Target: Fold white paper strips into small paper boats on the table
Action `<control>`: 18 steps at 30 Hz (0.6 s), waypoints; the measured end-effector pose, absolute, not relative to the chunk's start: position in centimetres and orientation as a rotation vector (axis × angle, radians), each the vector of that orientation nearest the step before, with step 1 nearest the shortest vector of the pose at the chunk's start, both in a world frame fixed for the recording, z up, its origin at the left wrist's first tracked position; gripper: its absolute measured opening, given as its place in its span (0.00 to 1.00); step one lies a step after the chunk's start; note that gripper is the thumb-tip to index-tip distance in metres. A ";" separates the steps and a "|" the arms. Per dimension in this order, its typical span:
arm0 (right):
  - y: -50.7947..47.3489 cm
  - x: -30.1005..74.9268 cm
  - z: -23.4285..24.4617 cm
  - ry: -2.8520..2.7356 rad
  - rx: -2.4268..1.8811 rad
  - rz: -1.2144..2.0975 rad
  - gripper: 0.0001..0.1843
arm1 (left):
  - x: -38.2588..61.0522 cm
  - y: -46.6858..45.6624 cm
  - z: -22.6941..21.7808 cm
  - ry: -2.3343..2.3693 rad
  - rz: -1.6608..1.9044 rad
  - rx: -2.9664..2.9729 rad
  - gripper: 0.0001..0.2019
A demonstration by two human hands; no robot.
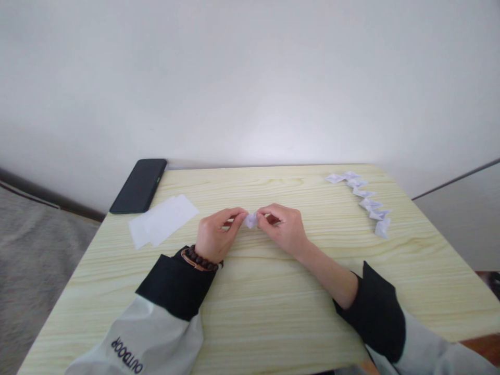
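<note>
A small folded white paper piece [250, 220] is pinched between both hands over the middle of the light wooden table [273, 297]. My left hand [214, 234], with a dark bead bracelet at the wrist, grips its left side with thumb and fingertips. My right hand [283, 226] pinches its right side, fingers curled. Both hands rest low on the tabletop.
Flat white paper sheets [162, 220] lie at the left. A black phone [139, 185] lies at the table's far left corner, overhanging the edge. A row of several folded paper pieces [365, 200] runs along the far right. A white wall stands behind the table.
</note>
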State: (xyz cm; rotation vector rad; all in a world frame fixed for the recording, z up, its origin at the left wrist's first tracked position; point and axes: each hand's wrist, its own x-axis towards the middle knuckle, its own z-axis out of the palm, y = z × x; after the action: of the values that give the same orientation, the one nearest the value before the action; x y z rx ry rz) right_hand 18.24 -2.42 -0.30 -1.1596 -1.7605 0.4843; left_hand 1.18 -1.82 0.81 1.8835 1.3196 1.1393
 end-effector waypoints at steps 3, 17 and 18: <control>-2.4 18.2 -0.3 -1.639 -1.145 0.666 0.08 | 1.1 -1.6 0.7 1.234 1.190 1.684 0.11; -2.6 18.4 0.3 -1.669 -1.050 0.495 0.07 | 0.9 -1.5 0.6 0.979 1.167 1.790 0.11; -2.6 18.5 0.3 -1.693 -1.046 0.458 0.07 | 0.9 -1.5 0.5 0.995 1.158 1.825 0.11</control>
State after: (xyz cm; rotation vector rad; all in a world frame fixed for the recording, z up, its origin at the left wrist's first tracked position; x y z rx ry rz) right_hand 18.46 -2.62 0.30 -1.0463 -1.6932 0.4582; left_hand 0.86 -1.52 0.54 1.8249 0.9952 1.1575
